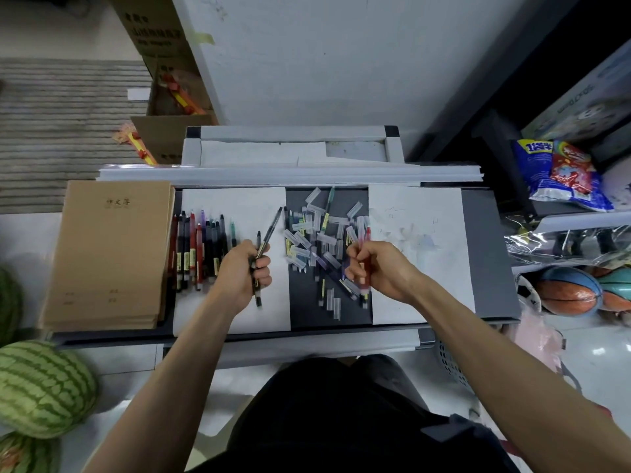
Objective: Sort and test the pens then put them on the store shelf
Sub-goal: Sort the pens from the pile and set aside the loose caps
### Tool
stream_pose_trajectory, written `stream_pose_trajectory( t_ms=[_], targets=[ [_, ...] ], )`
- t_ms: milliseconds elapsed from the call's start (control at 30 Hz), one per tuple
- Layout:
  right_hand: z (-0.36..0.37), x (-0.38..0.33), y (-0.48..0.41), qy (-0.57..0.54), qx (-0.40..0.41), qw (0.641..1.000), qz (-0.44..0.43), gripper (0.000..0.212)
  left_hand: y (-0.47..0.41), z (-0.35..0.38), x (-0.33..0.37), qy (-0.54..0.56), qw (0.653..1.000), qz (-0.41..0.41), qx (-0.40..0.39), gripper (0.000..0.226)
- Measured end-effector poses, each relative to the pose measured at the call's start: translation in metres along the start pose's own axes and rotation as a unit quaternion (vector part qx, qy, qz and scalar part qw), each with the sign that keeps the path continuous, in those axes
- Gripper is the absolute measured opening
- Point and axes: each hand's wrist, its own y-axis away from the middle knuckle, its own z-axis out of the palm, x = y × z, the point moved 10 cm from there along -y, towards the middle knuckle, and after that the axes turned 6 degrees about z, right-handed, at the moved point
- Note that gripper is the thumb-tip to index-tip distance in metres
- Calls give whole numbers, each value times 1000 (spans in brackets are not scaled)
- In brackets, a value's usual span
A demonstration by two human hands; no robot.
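Note:
My left hand (244, 271) grips two black pens (269, 233) over the left white sheet (235, 203). My right hand (379, 268) holds a red pen (367, 233) upright at the edge of the right white sheet (416, 213), which bears faint scribbles. Between the sheets, on the dark shelf surface (485, 254), lies a loose heap of pens and clear caps (321, 240). A sorted row of red, black, purple and green pens (198, 247) lies at the left edge of the left sheet.
A stack of brown notebooks (109, 254) sits left of the pen row. Watermelons (41, 387) lie on the floor at the left. Snack bags (563, 172) and balls (570, 291) fill the shelves at the right. Cardboard boxes (164, 46) stand behind.

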Motion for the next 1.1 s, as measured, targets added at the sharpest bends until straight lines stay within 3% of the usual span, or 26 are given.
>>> stream_pose_trajectory(
  t_ms=[100, 200, 267, 367, 467, 600, 800, 867, 967, 1033, 1100],
  targets=[
    [-10, 3, 0, 76, 60, 995, -4, 17, -2, -3, 0, -39, 999, 2, 25, 20],
    [-19, 0, -1, 236, 141, 961, -33, 21, -2, 0, 2, -110, 993, 18, 25, 29],
    [-13, -5, 2, 389, 175, 902, -64, 21, -1, 8, 0, -160, 987, 23, -1, 36],
    [-1, -10, 7, 549, 222, 802, -85, 22, 1, 19, -5, -129, 990, 18, -55, 33],
    [9, -13, 5, 609, 245, 746, -113, 26, 6, 25, -7, -58, 993, 17, -97, 35],
    [12, -12, -1, 623, 248, 733, -114, 25, 14, 26, -6, -8, 992, 19, -128, 42],
    [11, -16, 2, 602, 255, 749, -108, 22, 23, 22, -6, 13, 990, 8, -137, 26],
    [3, -17, 6, 521, 269, 804, -105, 28, 22, 17, -8, 26, 993, -3, -113, 21],
    [-11, -11, 7, 287, 239, 923, -90, 36, 16, 7, -13, 31, 997, -12, -67, 15],
    [-19, -4, 4, 163, 194, 965, -61, 25, 9, -1, -16, -2, 999, -8, -33, 14],
    [-23, 4, 4, 95, 143, 985, -29, 11, 5, -8, -17, -59, 998, 0, 4, 18]
  ],
)
